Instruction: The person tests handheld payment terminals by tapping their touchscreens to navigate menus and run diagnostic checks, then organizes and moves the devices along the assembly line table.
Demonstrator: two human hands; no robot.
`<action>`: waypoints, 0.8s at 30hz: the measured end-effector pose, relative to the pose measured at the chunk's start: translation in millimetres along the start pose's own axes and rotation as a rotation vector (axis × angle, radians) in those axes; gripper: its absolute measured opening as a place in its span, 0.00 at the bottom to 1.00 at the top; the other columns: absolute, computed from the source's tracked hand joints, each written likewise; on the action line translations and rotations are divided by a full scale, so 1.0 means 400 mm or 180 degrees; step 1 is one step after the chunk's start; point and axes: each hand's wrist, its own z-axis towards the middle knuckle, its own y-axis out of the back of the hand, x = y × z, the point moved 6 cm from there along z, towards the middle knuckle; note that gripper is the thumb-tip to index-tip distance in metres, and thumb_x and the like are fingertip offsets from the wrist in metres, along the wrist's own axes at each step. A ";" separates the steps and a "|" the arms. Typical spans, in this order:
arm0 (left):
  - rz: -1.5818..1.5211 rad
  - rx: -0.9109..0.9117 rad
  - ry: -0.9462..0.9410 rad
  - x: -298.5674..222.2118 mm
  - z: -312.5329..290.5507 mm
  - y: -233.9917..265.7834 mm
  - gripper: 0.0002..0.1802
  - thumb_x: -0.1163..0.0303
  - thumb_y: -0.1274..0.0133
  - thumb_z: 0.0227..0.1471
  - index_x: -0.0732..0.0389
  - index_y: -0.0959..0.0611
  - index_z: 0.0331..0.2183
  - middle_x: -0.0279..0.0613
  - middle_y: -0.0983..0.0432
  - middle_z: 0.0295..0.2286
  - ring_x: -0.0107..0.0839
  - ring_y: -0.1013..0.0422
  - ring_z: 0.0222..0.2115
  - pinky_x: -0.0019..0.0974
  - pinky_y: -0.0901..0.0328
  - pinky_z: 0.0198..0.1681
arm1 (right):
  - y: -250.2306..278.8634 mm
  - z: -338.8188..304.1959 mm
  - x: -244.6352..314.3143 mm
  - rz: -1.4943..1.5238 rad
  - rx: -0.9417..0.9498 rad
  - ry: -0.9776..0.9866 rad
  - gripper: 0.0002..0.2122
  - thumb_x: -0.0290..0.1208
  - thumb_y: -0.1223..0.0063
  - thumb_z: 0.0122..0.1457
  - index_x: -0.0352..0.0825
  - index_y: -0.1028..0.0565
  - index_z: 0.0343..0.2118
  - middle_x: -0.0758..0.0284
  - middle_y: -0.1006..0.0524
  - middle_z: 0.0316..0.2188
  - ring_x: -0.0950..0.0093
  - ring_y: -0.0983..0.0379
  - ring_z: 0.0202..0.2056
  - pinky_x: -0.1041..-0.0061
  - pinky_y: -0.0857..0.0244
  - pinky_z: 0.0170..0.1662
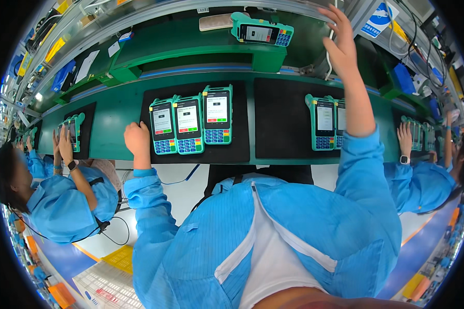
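My left hand [137, 139] rests at the bench's near edge with its fingers curled in, close beside a teal payment terminal [163, 126]; nothing shows in it. A second terminal [189, 125] stands tight against that one, and a third terminal [217, 115] lies a little apart to the right. All three have lit white screens and blue keypads. High over the back shelf, my right hand [341, 46] is raised, fingers apart, next to a white cable [330, 44]. My right forearm partly covers a terminal [341, 123] beside another terminal [323, 124] on the right mat.
Two black mats [279, 118] lie on the green bench [116, 123]. On the raised green shelf [191, 46] another terminal [263, 34] lies sideways next to a flat beige object [215, 22]. People in blue work at left [69, 203] and right [423, 185].
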 end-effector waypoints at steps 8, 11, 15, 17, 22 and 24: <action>-0.0156 0.0010 -0.0287 -0.174 -0.028 0.012 0.15 0.62 0.47 0.50 0.65 0.20 0.23 0.51 0.23 0.26 0.50 0.26 0.28 0.48 0.31 0.32 | -0.056 -0.171 0.039 -0.1171 0.0681 -0.0160 0.25 0.27 0.45 0.51 0.37 0.31 0.55 0.59 0.33 0.56 0.58 0.41 0.60 0.61 0.46 0.62; -0.0346 0.0060 -0.0366 -0.262 -0.066 0.026 0.14 0.63 0.46 0.48 0.65 0.21 0.23 0.52 0.24 0.26 0.50 0.26 0.28 0.49 0.31 0.32 | -0.133 -0.108 -0.030 -0.1328 0.0582 0.0095 0.26 0.33 0.42 0.52 0.37 0.32 0.56 0.59 0.33 0.56 0.58 0.40 0.60 0.59 0.45 0.62; -0.0829 0.0150 -0.0398 -0.365 -0.136 0.042 0.13 0.63 0.44 0.47 0.65 0.22 0.25 0.53 0.25 0.27 0.52 0.27 0.29 0.50 0.32 0.32 | -0.276 -0.010 -0.119 -0.1784 0.0558 0.0429 0.30 0.39 0.40 0.51 0.40 0.34 0.58 0.61 0.32 0.56 0.62 0.38 0.59 0.55 0.47 0.62; -0.1040 0.0161 -0.0397 -0.397 -0.162 0.047 0.13 0.64 0.45 0.48 0.67 0.23 0.27 0.54 0.26 0.29 0.53 0.28 0.31 0.50 0.33 0.34 | -0.336 0.011 -0.142 -0.2152 0.0571 0.0524 0.30 0.41 0.41 0.51 0.42 0.35 0.58 0.63 0.31 0.55 0.66 0.37 0.59 0.52 0.48 0.62; -0.1127 0.0233 -0.0359 -0.413 -0.167 0.047 0.13 0.66 0.45 0.48 0.68 0.24 0.30 0.55 0.28 0.31 0.53 0.29 0.33 0.50 0.33 0.36 | -0.401 0.019 -0.171 -0.2807 0.0635 0.0463 0.24 0.44 0.45 0.54 0.44 0.32 0.54 0.67 0.28 0.54 0.72 0.36 0.59 0.51 0.57 0.65; -0.1062 0.0234 -0.0405 -0.417 -0.164 0.047 0.13 0.67 0.45 0.47 0.68 0.24 0.30 0.55 0.28 0.30 0.53 0.30 0.33 0.50 0.33 0.36 | -0.404 0.017 -0.179 -0.2836 0.0582 0.0448 0.23 0.44 0.44 0.54 0.44 0.32 0.53 0.68 0.27 0.52 0.73 0.34 0.58 0.50 0.58 0.65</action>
